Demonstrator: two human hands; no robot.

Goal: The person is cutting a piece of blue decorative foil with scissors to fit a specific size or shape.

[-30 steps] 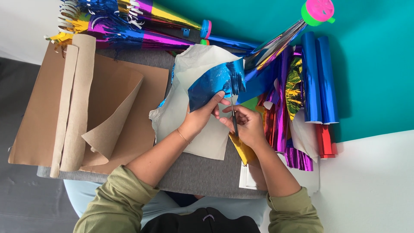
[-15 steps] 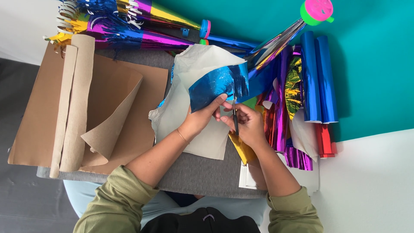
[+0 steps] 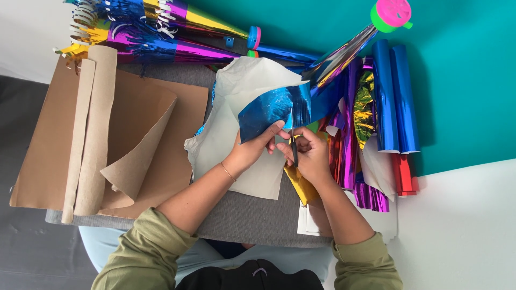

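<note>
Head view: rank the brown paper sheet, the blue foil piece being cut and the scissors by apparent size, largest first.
1. Brown paper sheet
2. Blue foil piece
3. Scissors, mostly hidden by the right hand, so less certain.

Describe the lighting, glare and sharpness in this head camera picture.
Head view: even, soft daylight with faint shadows under the brown paper; bright glare streaks on the blue foil rolls and the blue foil sheet; left hand, right hand and scissors sharp, no motion blur.

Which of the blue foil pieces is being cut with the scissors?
The crinkled blue foil sheet pinched by the left hand; the two blue foil rolls lie untouched further right.
</note>
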